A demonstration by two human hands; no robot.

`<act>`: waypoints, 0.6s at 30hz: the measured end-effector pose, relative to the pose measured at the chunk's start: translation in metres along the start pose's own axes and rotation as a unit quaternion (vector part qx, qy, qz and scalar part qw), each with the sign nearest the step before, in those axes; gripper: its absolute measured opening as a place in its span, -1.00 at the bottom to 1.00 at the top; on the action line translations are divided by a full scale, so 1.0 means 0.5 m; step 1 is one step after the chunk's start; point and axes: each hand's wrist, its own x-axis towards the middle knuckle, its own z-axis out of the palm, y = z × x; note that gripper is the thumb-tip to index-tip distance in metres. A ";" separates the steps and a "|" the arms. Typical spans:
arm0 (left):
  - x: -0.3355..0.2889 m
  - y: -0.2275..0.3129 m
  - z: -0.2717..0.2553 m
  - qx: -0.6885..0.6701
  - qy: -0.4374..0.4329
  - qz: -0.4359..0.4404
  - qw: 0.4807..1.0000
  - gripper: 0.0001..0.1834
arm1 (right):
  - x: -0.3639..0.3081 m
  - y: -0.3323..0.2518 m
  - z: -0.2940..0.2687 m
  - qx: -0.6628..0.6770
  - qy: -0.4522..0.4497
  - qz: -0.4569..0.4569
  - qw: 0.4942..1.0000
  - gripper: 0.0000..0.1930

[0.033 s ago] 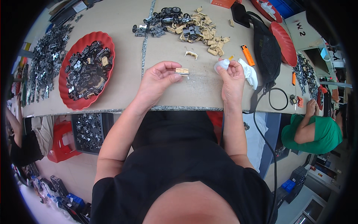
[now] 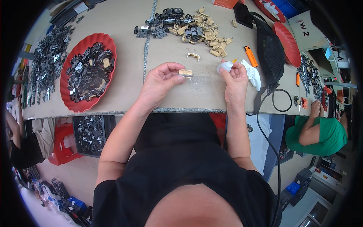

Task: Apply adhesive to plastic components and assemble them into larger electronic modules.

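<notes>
Taking the gap between the hands as the middle of the clock, with 12 straight away from the person, the pale counter (image 2: 124, 22) runs across the whole upper view. Out at 4 o'clock, a person in a green shirt (image 2: 315, 136) leans at its edge. Far off at 9 o'clock spreads a heap of grey parts (image 2: 51, 56); nearer on that side, a scalloped red bowl (image 2: 62, 85) holds dark wheeled parts and a few tan pieces. Around 11 to 12 o'clock lies a loose pile — black wheeled parts (image 2: 166, 19) on its left, tan pieces (image 2: 210, 36) on its right. At 2 to 3 o'clock rests a black bag (image 2: 270, 55), with a red dish (image 2: 287, 47) just beyond.

The left hand (image 2: 160, 81), at 9 o'clock, grips a small block between thumb and fingers. The right hand (image 2: 236, 81), at 3 o'clock, pinches a white wad, its fingers bent around. A white cloth (image 2: 252, 75) lies just beside that hand, an orange tool (image 2: 250, 56) near it at 2 o'clock. At 11 o'clock sits a little bracket (image 2: 193, 56). Smallest are the held things: the white wad (image 2: 225, 67) — cloth or plastic, I cannot tell — and the tan block (image 2: 185, 72), raised in the left fingertips.
</notes>
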 end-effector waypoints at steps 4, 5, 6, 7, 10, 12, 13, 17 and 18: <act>0.015 0.009 0.011 0.006 -0.015 0.006 1.000 -0.74 | 0.008 0.010 -0.008 -0.040 -0.007 -0.014 0.999 -0.64; 0.020 0.013 0.013 0.012 -0.018 0.007 1.000 -0.74 | 0.010 0.008 -0.008 -0.099 0.007 -0.061 0.993 -0.65; 0.021 0.016 0.013 0.017 -0.018 0.007 1.000 -0.73 | 0.005 0.006 -0.004 -0.158 0.019 -0.106 0.982 -0.67; 0.020 0.020 0.016 0.016 -0.024 0.012 1.000 -0.73 | -0.002 0.003 -0.002 -0.216 0.032 -0.150 0.964 -0.69; 0.022 0.026 0.034 0.016 -0.048 0.036 0.998 -0.74 | -0.041 -0.001 -0.005 -0.194 0.006 -0.199 0.961 -0.76; 0.028 0.023 0.043 0.019 -0.074 0.062 0.995 -0.74 | -0.060 -0.013 0.020 0.008 -0.143 0.022 0.989 -0.72; 0.030 0.024 0.048 0.009 -0.078 0.043 0.996 -0.75 | -0.065 -0.017 0.031 0.109 -0.212 0.134 0.962 -0.68; 0.041 0.031 0.055 -0.002 -0.098 0.009 0.995 -0.77 | -0.059 0.000 0.030 0.263 -0.300 0.201 0.895 -0.57; 0.044 0.030 0.054 0.003 -0.103 0.009 0.995 -0.77 | -0.058 -0.004 0.033 0.275 -0.294 0.204 0.892 -0.56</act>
